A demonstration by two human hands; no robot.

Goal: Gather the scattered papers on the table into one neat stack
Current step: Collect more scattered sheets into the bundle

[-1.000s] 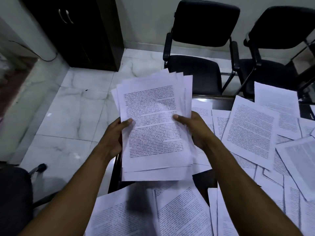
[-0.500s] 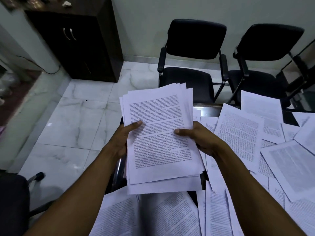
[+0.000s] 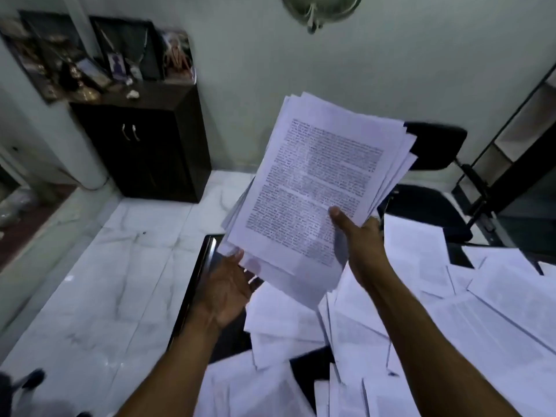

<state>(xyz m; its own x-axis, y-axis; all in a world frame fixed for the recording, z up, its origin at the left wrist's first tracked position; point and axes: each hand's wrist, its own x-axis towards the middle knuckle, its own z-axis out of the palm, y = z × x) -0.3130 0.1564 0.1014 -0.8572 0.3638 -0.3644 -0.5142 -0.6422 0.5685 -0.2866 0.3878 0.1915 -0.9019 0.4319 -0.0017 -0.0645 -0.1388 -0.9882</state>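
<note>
- A sheaf of white printed paper sheets (image 3: pixel 316 188) is held up above the far left part of the dark glossy desk (image 3: pixel 200 281), tilted so its top leans to the right; the edges are fanned and uneven, not squared.
- The top sheet carries a dense block of black type, blurred beyond reading.
- The right hand (image 3: pixel 359 245) grips the sheaf at its lower right edge, thumb pressed flat on the printed face and the other fingers closed behind the sheets.
- The left hand (image 3: pixel 227 290) lies palm-up and spread wide under the lower left corner of the sheaf, its fingertips (image 3: pixel 237 255) touching the bottom sheets without closing on them.
- Loose white printed pages (image 3: pixel 496 311) overlap at all angles across the desk, thin and flat, covering most of it to the right and near side.
- The desk's rim is shiny and rounded at the far left corner.
- Beyond the desk stands a black padded chair (image 3: pixel 433 206) with a curved backrest.
- A dark wooden cabinet (image 3: pixel 144 145) with two metal handles stands on the white marble-veined tile floor (image 3: pixel 99 281) to the far left.
</note>
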